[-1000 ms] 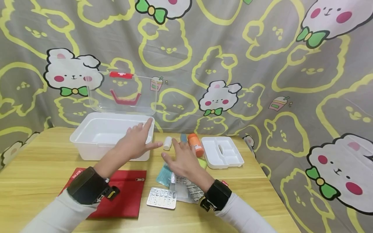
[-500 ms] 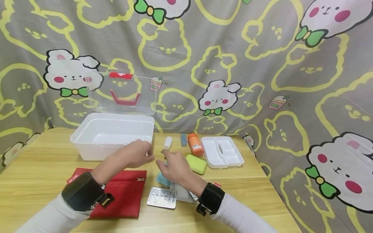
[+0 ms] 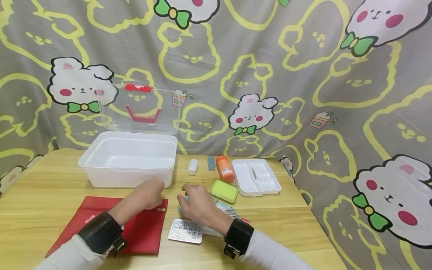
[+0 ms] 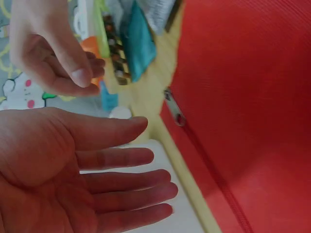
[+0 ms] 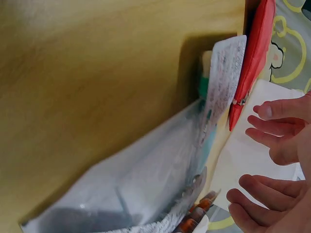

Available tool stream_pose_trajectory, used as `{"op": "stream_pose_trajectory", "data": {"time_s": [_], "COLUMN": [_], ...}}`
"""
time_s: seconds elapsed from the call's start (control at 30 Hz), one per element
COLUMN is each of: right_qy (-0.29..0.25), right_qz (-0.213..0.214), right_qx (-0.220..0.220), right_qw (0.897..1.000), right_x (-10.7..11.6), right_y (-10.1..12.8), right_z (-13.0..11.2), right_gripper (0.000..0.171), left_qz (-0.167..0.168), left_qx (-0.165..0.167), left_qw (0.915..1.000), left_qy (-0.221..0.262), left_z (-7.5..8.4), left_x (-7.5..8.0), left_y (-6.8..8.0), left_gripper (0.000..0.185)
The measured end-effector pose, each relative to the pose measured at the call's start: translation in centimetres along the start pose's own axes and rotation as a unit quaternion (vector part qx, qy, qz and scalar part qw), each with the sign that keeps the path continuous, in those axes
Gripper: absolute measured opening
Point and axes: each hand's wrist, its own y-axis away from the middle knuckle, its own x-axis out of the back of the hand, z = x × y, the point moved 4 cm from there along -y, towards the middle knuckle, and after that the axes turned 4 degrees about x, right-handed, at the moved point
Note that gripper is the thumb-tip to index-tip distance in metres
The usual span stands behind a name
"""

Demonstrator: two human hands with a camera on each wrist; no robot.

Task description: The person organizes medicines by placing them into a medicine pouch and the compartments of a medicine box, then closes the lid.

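My left hand (image 3: pixel 150 197) hovers over the top right corner of a red zip pouch (image 3: pixel 143 234), in front of a white plastic box (image 3: pixel 126 178). Its fingers look straight in the left wrist view, with nothing in them. My right hand (image 3: pixel 199 206) is above a small pile of packets, its fingers loosely bent and holding nothing. A silver blister pack (image 3: pixel 185 231) lies below it. A teal packet (image 4: pixel 138 46) and a row of brown ampoules (image 4: pixel 115 48) show in the left wrist view. A yellow-green case (image 3: pixel 224 191) lies just right of that hand.
Behind the hands lie a small white bottle (image 3: pixel 192 167), a blue packet (image 3: pixel 211 163) and an orange bottle (image 3: pixel 225 169). A white divided tray (image 3: pixel 266 189) stands at the right. The box's clear lid (image 3: pixel 114 116) stands raised against the patterned curtain (image 3: pixel 209 22).
My left hand has come down from over the box to the pouch's corner. The right hand has drawn back from beside the small white bottle to above the packets. No object has visibly been picked up.
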Motion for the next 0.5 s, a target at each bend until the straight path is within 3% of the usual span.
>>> {"op": "stream_pose_trajectory", "data": {"time_s": [0.13, 0.5], "right_qy": [0.012, 0.0], "right_qz": [0.0, 0.014], "right_qx": [-0.001, -0.001], "right_qw": [1.0, 1.0], "right_x": [-0.5, -1.2], "right_y": [0.1, 0.3], "right_z": [-0.1, -0.4], "right_gripper": [0.027, 0.025], "left_qz": [-0.002, 0.011], "left_qx": [0.015, 0.018], "left_qw": [0.9998, 0.9993], "left_qy": [-0.014, -0.033], "left_z": [-0.5, -0.9], "left_x": [-0.7, -1.9], "left_y": [0.0, 0.0], "left_gripper": [0.016, 0.015]}}
